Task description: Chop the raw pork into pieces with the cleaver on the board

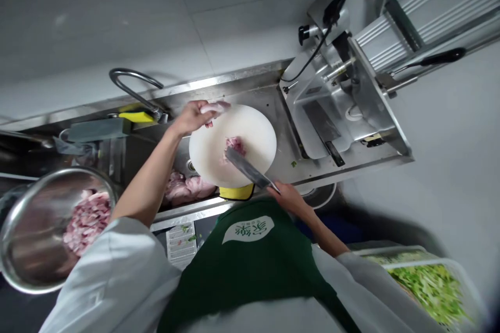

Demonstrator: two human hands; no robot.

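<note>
A round white cutting board [253, 125] lies across the metal counter in front of me. My left hand [197, 116] grips a pale piece of raw meat [216, 107] over the board's upper left edge. In my right hand [287, 197] is a cleaver [250, 169], held by its handle at the board's lower right. Its blade reaches over the board, its tip at a small heap of cut pink meat [236, 144]. More raw meat pieces [187, 187] lie in the sink, partly hidden by the board and my left arm.
A steel bowl [35, 229] of cut meat stands at the left. Behind the sink rises a curved faucet [135, 80], with a yellow sponge [136, 117] nearby. A slicing machine [347, 78] occupies the right, a second cleaver [324, 130] on it. A white basket [464, 281] holds chopped greens.
</note>
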